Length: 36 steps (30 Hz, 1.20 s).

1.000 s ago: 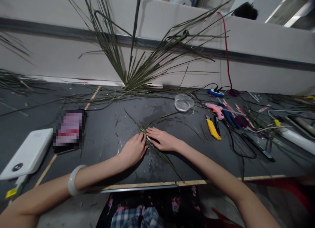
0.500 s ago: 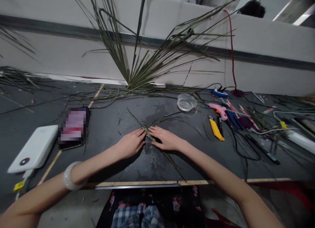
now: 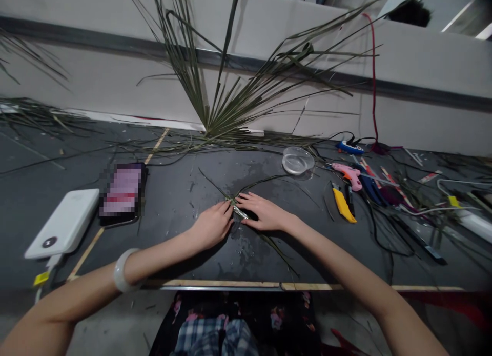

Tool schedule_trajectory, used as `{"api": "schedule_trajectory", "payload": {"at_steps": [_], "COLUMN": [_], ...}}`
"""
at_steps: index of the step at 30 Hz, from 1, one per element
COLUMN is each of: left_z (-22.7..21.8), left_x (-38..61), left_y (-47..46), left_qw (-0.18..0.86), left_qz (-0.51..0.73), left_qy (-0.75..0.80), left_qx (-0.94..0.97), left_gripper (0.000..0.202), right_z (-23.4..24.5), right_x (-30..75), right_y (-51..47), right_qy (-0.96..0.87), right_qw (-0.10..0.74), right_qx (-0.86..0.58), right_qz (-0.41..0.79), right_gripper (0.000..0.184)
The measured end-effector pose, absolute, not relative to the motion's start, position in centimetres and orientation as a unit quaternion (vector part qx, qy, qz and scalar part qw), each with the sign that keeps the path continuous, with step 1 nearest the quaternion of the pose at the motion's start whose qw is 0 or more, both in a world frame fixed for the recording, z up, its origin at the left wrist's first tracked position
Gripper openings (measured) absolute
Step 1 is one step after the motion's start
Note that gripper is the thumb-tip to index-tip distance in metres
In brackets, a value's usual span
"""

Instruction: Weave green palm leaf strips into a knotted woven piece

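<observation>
Crossed palm strips [image 3: 232, 202] lie on the dark table [image 3: 172, 192], between the left hand [image 3: 209, 226] and the right hand [image 3: 263, 215]. Both hands rest flat and unclenched, fingertips against the strips. The wet tabletop carries a clear dish [image 3: 298, 161], a pink glue gun [image 3: 348, 175], a yellow cutter [image 3: 343, 204] and a white power bank [image 3: 61, 222]. A palm frond [image 3: 215, 89] rises against the pale wall [image 3: 423, 125].

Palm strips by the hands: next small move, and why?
Probably pinch the crossing of the palm strips firmly between the left hand and right hand. Both hands lie nearly flat beside it, fingertips at the bundle, while the long strip ends run loose across the table.
</observation>
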<state>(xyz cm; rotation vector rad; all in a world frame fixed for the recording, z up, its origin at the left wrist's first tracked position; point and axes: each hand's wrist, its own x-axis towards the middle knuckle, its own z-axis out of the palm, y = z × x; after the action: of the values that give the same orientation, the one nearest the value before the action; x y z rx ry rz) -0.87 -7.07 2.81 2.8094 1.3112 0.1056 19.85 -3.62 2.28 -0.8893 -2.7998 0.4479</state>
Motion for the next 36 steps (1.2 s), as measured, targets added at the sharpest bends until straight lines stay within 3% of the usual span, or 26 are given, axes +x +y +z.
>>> {"api": "schedule_trajectory", "payload": {"at_steps": [8,12,24,36], "left_z": [4.6,5.1,4.8,4.9], "left_x": [-1.7,0.3,4.2,4.5], "left_y": [-0.3,3.5,5.9,5.3], "left_qw": [0.149,0.244,0.286,0.269], "left_qz": [0.116,0.056,-0.044,-0.035], "left_qy": [0.384,0.443,0.453,0.437], "left_qx": [0.904,0.861,0.843,0.858], "left_gripper": [0.029,0.037,0.037,0.033], "right_z": [1.7,1.6,2.1,2.0], "right_x": [19.5,19.3,19.2,19.3], "right_y": [-4.7,-4.8,-4.9,-5.1], "right_qy": [-0.925,-0.925,-0.933,-0.93], "right_qw": [0.114,0.116,0.113,0.116], "right_qx": [-0.323,-0.325,-0.313,-0.319], "right_qz": [0.167,0.162,0.137,0.138], "right_gripper": [0.045,0.044,0.042,0.039]}}
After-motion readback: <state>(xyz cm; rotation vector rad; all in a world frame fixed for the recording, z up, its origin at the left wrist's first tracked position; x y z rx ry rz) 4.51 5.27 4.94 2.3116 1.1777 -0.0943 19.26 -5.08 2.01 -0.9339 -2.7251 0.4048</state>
